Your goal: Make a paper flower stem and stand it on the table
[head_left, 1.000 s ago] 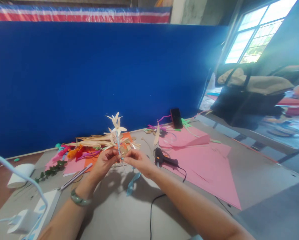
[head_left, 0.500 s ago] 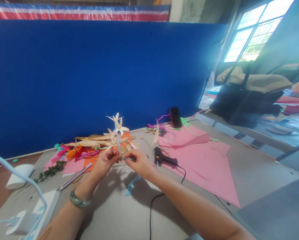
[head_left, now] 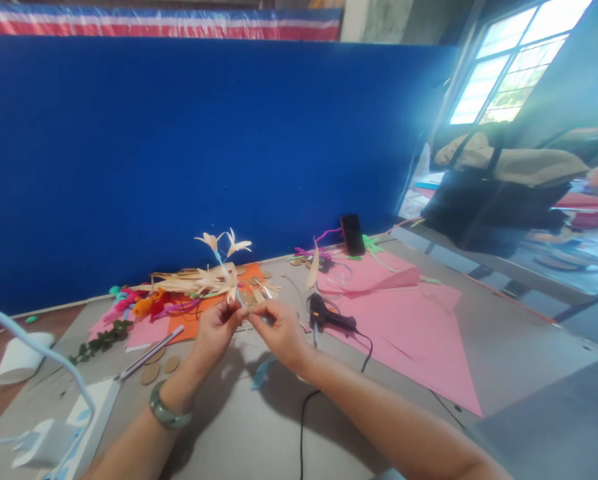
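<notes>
My left hand point(head_left: 221, 328) is closed, thumb and fingers pinching the light blue stem point(head_left: 219, 257) of a husk flower spray. Two pale, pointed husk flowers point(head_left: 237, 245) stand at its top, tilted to the left, with more pale petals lower down. Close by, fingertips almost meeting the left ones, my right hand point(head_left: 277, 328) pinches a narrow light blue strip at the stem's lower end; the fingers hide most of it. A light blue ribbon-like piece point(head_left: 263, 373) shows below the right hand; whether it joins the pinched strip I cannot tell.
Right of my hands lies a black glue gun point(head_left: 329, 315) with its cord on the table, beside pink sheets point(head_left: 403, 333). A phone point(head_left: 353, 235) leans at the back. Dried husks point(head_left: 179, 281), colourful pipe-cleaner pieces point(head_left: 143, 305), a pen point(head_left: 151, 353) and a power strip point(head_left: 93, 413) are left.
The flower spray has tipped to the left and its blooms have turned. My left hand has shifted slightly right, uncovering round wooden discs beside the pen. Both hands keep their pinch.
</notes>
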The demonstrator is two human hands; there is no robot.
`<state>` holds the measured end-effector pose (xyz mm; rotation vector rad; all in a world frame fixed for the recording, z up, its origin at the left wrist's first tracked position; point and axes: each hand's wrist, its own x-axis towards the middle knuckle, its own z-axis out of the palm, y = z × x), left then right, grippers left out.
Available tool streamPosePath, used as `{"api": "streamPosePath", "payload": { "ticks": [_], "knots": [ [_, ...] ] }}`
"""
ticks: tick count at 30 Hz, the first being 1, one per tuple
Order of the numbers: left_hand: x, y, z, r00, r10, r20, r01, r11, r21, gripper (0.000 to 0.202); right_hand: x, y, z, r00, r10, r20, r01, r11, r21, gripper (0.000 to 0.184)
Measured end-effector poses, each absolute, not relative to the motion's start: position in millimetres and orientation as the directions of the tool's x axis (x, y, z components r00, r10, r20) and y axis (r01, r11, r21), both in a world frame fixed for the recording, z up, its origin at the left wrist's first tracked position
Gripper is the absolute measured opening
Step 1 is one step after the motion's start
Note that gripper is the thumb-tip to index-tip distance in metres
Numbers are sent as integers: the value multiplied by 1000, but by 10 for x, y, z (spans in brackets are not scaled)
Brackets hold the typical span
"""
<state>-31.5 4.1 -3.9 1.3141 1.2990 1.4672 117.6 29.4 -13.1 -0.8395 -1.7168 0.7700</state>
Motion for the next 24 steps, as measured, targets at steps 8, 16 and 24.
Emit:
{"api": "streamPosePath", "payload": {
  "ticks": [8,16,24],
  "knots": [
    [-258,24,-21,-214,961,178,-30,-189,982,28,1220,317,-111,-309,843,440,133,496,-858,11],
    [-374,62,-94,12,993,114,-193,-109,975,18,1228,370,-15,-524,800,291,-217,205,-954,24],
    [-479,78,-119,38,985,171,-87,-167,982,23,1211,387,-46,-554,818,153,-272,-4,-962,30]
  ]
}}
